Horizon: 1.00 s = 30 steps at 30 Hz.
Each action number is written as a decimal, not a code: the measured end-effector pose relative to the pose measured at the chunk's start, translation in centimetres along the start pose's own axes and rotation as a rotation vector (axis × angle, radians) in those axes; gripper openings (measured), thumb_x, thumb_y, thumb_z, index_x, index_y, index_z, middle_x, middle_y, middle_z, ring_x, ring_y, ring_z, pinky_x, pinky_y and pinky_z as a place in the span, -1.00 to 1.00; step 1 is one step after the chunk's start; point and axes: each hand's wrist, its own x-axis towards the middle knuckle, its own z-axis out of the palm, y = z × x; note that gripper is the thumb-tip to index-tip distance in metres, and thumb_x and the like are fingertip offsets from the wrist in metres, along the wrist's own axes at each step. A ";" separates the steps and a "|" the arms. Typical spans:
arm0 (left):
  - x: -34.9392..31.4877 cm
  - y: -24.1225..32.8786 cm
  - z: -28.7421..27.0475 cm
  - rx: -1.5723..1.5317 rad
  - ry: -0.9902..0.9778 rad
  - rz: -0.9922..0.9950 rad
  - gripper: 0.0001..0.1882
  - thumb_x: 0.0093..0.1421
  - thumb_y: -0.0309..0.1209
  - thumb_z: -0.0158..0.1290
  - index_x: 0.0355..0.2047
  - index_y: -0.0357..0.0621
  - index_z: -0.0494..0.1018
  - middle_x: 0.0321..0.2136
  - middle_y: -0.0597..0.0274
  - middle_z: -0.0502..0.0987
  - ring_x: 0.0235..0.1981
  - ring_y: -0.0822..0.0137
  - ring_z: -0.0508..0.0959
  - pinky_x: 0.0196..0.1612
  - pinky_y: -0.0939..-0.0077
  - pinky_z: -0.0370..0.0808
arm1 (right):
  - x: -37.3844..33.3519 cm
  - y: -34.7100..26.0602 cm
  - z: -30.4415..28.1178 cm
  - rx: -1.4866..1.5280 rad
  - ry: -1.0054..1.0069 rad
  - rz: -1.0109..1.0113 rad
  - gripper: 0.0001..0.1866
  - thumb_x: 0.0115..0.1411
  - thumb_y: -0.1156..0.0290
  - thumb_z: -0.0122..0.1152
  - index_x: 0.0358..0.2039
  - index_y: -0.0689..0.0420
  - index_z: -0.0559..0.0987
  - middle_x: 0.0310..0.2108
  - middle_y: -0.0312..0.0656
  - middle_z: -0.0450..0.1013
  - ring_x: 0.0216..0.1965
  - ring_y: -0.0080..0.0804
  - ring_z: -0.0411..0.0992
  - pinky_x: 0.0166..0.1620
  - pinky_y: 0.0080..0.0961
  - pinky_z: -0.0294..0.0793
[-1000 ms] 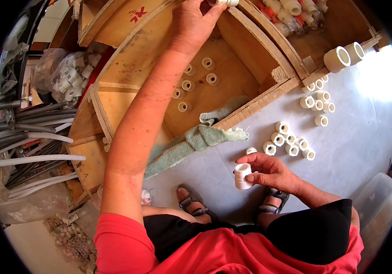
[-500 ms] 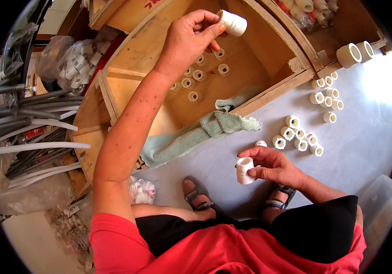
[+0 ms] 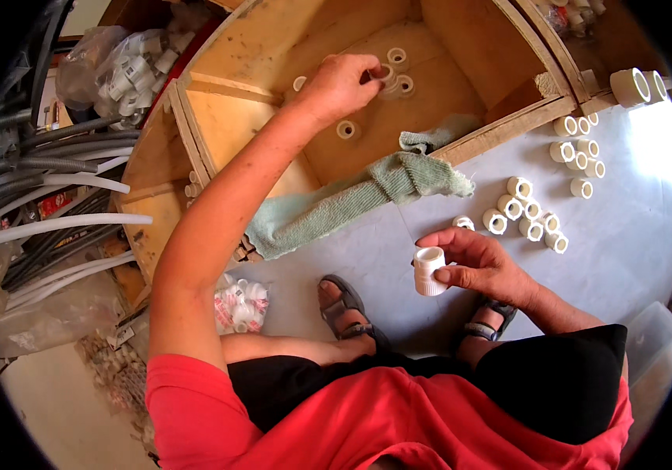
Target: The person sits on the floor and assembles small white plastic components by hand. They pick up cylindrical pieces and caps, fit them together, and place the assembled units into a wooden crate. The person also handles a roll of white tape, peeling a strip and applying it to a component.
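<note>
My left hand reaches down into a wooden bin. Its fingers are closed on a white plastic pipe fitting, partly hidden by the fingers. Close by on the bin's floor lie more white fittings, one of them below my hand, and my hand covers part of that group. My right hand is held over the floor in front of me. Between thumb and fingers it grips a white ribbed pipe fitting, upright with its round opening facing up.
A green cloth drapes over the bin's near edge. Several white fittings stand in groups on the grey floor at right. Hoses and pipes stick out at left. A bag of fittings lies by my feet.
My left hand has gone from above the bin down into it, carrying the white fitting. The right hand keeps its fitting, almost in place. The whole view has shifted slightly.
</note>
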 end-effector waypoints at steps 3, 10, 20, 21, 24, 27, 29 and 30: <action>-0.4 -1.9 2.2 0.155 -0.070 -0.019 -0.78 0.12 -0.41 0.08 -0.23 -0.21 0.52 -0.45 0.09 0.57 -0.49 0.31 0.55 -0.39 0.47 0.48 | 0.2 0.2 -0.1 -0.001 0.008 0.010 -0.53 0.18 0.55 0.19 0.10 0.20 0.34 -0.14 -0.24 0.45 -0.08 -0.52 0.41 0.01 -0.51 0.41; -0.4 -2.3 5.3 0.383 -0.346 -0.110 -0.70 0.19 -0.18 -0.10 -0.20 0.03 0.52 -0.23 -0.01 0.55 -0.19 -0.03 0.53 -0.15 0.21 0.47 | 0.1 0.0 -0.6 0.002 0.043 0.040 -0.53 0.17 0.54 0.19 0.10 0.19 0.35 -0.14 -0.24 0.45 -0.09 -0.52 0.41 0.00 -0.52 0.41; -0.2 -2.1 3.8 0.436 -0.409 0.000 -0.77 0.13 -0.26 0.03 -0.24 -0.01 0.54 -0.30 0.02 0.57 -0.23 0.03 0.56 -0.20 0.19 0.49 | 0.3 -0.2 -1.0 0.053 0.046 0.038 -0.54 0.18 0.55 0.18 0.10 0.18 0.36 -0.14 -0.26 0.44 -0.09 -0.53 0.40 0.00 -0.52 0.40; 0.1 -0.6 2.9 0.382 -0.409 -0.057 -0.77 0.12 -0.25 0.05 -0.25 -0.03 0.54 -0.33 0.04 0.57 -0.25 0.03 0.56 -0.21 0.19 0.49 | 0.2 -0.2 -1.1 0.053 0.050 0.038 -0.54 0.18 0.55 0.18 0.10 0.18 0.36 -0.14 -0.26 0.44 -0.09 -0.53 0.40 0.00 -0.52 0.40; 1.1 1.7 0.6 0.273 -0.265 -0.045 -0.78 0.11 -0.26 0.08 -0.29 -0.09 0.54 -0.45 0.13 0.57 -0.38 0.15 0.57 -0.30 0.28 0.48 | 0.1 -0.4 -1.2 0.049 0.051 0.043 -0.54 0.18 0.55 0.18 0.10 0.17 0.35 -0.14 -0.26 0.44 -0.08 -0.52 0.40 0.00 -0.52 0.39; 2.2 1.7 -1.1 0.001 -0.096 -0.026 -0.81 0.12 -0.32 0.10 -0.32 -0.16 0.53 -0.54 0.26 0.54 -0.50 0.37 0.51 -0.38 0.47 0.46 | 0.0 -0.2 -1.4 0.040 0.035 0.051 -0.55 0.19 0.54 0.17 0.11 0.17 0.35 -0.12 -0.26 0.43 -0.07 -0.51 0.39 0.01 -0.52 0.38; 2.8 2.8 -2.5 -0.060 0.058 0.056 -0.86 0.14 -0.40 0.08 -0.36 -0.22 0.51 -0.56 0.41 0.48 -0.54 0.61 0.40 -0.43 0.68 0.40 | -0.1 0.1 -1.2 0.038 0.046 0.056 -0.54 0.19 0.54 0.16 0.11 0.17 0.34 -0.12 -0.27 0.43 -0.06 -0.52 0.39 0.02 -0.51 0.37; 3.3 3.1 -2.9 -0.130 0.116 0.081 -0.87 0.15 -0.40 0.08 -0.36 -0.20 0.51 -0.56 0.42 0.49 -0.55 0.61 0.40 -0.44 0.67 0.40 | -0.2 0.1 -1.2 0.027 0.061 0.064 -0.54 0.19 0.54 0.16 0.12 0.16 0.34 -0.11 -0.27 0.43 -0.06 -0.52 0.38 0.02 -0.51 0.37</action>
